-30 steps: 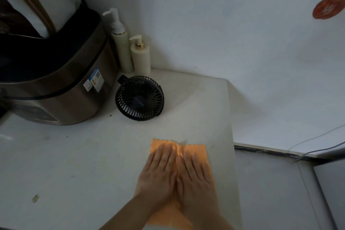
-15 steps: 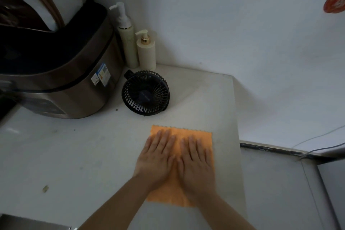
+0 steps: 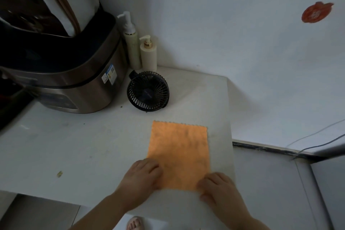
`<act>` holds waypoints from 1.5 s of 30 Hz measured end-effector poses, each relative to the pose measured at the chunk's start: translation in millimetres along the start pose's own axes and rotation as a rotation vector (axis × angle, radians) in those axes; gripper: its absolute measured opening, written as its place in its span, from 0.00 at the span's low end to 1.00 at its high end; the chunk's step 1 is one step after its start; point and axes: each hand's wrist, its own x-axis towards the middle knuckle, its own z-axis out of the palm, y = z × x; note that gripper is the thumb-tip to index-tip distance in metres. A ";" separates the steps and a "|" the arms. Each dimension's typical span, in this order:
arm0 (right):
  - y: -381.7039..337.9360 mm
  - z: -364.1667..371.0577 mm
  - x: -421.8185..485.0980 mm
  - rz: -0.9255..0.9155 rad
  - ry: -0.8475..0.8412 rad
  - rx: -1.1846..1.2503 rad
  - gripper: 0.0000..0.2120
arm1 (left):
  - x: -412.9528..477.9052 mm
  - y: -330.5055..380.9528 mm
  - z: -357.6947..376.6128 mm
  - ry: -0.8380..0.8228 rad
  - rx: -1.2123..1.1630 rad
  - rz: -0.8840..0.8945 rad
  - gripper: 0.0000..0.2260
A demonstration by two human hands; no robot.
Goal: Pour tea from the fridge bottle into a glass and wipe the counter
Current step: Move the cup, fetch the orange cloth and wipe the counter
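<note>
An orange cloth (image 3: 179, 153) lies flat on the white counter (image 3: 84, 145), near its right edge. My left hand (image 3: 141, 175) rests on the cloth's near left corner with the fingers curled over it. My right hand (image 3: 218, 188) presses the near right corner, fingers bent. Whether either hand pinches the fabric or only holds it down, I cannot tell. No tea bottle or glass is in view.
A small black desk fan (image 3: 148, 91) stands just beyond the cloth. A steel rice cooker (image 3: 74, 82) fills the back left, with two pump bottles (image 3: 139, 52) in the corner. A crumb (image 3: 59, 173) lies at the left. Cables (image 3: 317, 140) run along the right wall.
Both hands have slid back from the middle of the cloth to its near corners and moved apart. The cloth now lies spread out and uncovered.
</note>
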 end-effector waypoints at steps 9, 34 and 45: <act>-7.3 -5.4 12.9 0.090 0.001 -0.154 0.07 | 8.1 -0.1 -11.8 -0.007 0.005 -0.023 0.07; -6.6 3.9 101.6 0.591 0.087 -0.079 0.21 | 75.4 -5.4 5.5 -0.287 -0.027 -0.317 0.35; -48.7 -27.3 131.7 0.681 0.284 0.313 0.22 | 70.5 -9.0 -13.0 -0.254 -0.073 -0.370 0.26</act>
